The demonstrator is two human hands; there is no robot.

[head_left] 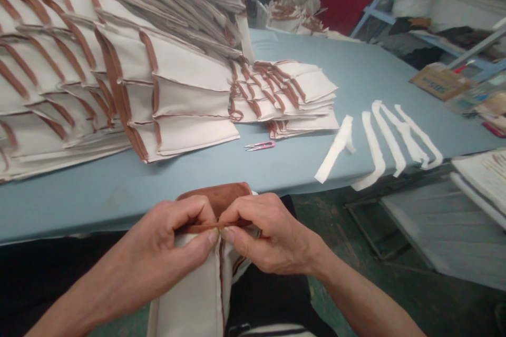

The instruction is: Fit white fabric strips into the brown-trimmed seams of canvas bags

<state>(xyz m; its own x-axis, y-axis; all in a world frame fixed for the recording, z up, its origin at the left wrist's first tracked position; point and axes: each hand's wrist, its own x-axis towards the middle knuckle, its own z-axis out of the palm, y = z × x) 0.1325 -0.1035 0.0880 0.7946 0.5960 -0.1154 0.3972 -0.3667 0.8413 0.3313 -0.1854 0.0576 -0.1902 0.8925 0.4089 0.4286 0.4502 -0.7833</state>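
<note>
A cream fabric piece [190,295] with brown trim hangs over my lap, in front of the table edge. My left hand [174,237] pinches its brown trimmed edge between thumb and forefinger. Right beside it, my right hand [264,226] pinches the same edge, the fingertips of both hands nearly touching at the seam. Behind the fingers a brown panel [221,197] of the piece stands up. Pink-handled thread snips [261,146] lie on the blue table beyond my hands.
Stacks of cream pieces with brown trim [182,95] cover the left of the blue table [284,168]. Smaller trimmed pieces [284,89] lie mid-table. White strips [336,150] rest near the right front edge. A cardboard box [440,81] stands at the right.
</note>
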